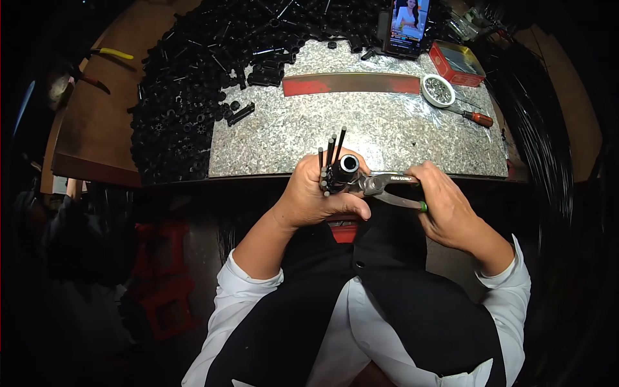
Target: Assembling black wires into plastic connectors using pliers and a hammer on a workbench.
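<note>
In front of my waist, just off the table's near edge, my left hand (300, 193) is wrapped round a black tubular part (338, 173), its hollow end facing up. Several thin black rods (331, 151) stick out beside it. My right hand (445, 203) grips a pair of pliers (380, 186), whose handle ends show a little green. The pliers' head sits against the side of the tubular part, by my left fingers. What lies between the jaws cannot be made out.
A heap of black plastic parts (177, 97) covers the left and back. On the speckled tabletop (290, 142) are a red-edged strip (351, 84), a white bowl of small metal pieces (438, 90), a screwdriver (477, 118), a red tin (456, 64) and a phone (407, 26). Long black rods (545, 135) hang right.
</note>
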Motion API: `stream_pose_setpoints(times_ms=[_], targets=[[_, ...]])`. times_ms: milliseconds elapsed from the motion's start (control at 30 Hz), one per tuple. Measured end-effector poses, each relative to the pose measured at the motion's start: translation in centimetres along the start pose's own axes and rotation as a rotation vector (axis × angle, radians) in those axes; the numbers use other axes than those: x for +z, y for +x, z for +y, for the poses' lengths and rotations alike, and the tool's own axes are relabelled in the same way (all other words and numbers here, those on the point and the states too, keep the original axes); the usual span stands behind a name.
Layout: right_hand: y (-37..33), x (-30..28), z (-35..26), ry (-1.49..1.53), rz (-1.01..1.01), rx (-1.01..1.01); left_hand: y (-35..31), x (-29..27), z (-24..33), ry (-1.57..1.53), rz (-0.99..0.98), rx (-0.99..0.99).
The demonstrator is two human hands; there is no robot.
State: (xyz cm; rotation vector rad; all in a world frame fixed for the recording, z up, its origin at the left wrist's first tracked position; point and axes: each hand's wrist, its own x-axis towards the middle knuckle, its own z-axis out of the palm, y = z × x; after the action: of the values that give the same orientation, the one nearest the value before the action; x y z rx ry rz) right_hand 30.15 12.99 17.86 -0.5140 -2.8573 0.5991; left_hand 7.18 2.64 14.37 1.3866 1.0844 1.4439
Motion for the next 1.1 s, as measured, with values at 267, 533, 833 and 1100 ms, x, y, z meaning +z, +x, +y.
stream_pose_setpoints(times_ms=[267,533,833,1100], targets=[[0.7,0.7,-0.2,0.432,-0.218,0.125,-0.1,0.2,-0.6,-0.049,0.088,0.021],[1.9,2.5,-0.5,0.461,-0.109,0.143,-0.5,0.8,-0.6,-0.337,0.185,-0.044],[2.3,2.0,0.3,0.111,0.093,0.027,-1.0,0.7,-1.3,-0.271,0.215,-0.025],[3.1,-1.0,3.5,-0.135,0.307,0.039,-1.6,0.0,-1.6,-0.078,0.223,-0.101]])
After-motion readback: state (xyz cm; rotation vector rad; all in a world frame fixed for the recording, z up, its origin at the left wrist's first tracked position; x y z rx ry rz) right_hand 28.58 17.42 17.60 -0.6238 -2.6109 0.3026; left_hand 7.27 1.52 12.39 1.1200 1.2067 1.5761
